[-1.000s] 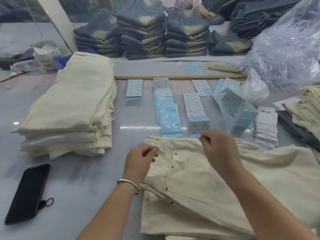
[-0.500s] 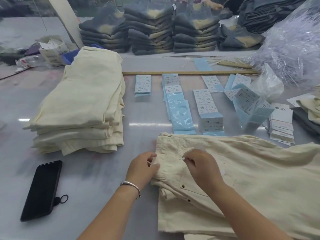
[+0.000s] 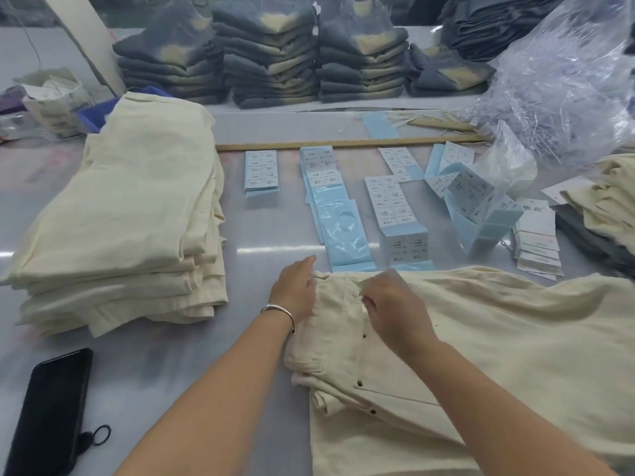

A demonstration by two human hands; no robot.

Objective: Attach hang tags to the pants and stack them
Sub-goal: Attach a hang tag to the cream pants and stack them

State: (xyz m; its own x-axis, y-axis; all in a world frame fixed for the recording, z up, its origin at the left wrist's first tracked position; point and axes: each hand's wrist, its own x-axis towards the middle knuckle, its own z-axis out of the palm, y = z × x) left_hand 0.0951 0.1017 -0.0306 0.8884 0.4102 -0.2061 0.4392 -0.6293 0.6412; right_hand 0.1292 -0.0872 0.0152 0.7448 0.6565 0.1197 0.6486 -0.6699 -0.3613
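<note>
On the near right of the grey table (image 3: 268,228), one pair of cream pants (image 3: 481,355) is lying flat, waistband end toward the left, legs running off to the right. The fabric is showing a pale, slightly ribbed weave, with small dark rivets along a pocket seam and a flat folded edge at the near left corner. The left hand (image 3: 297,288) is resting at the waistband corner, fingers extended and relaxed, a silver bangle (image 3: 280,312) sitting at the wrist. The right hand (image 3: 395,307) is pinching the waistband fabric, fingers curled together on it; whether a tag fastener is between them cannot be told. At far left, a stack of folded cream pants (image 3: 127,214) is standing well apart. White hang tags (image 3: 536,238) are lying fanned beyond the pants on the right, and blue label sheets (image 3: 343,231) are lying in rows between. A black phone (image 3: 48,413) is lying at the near left.
</note>
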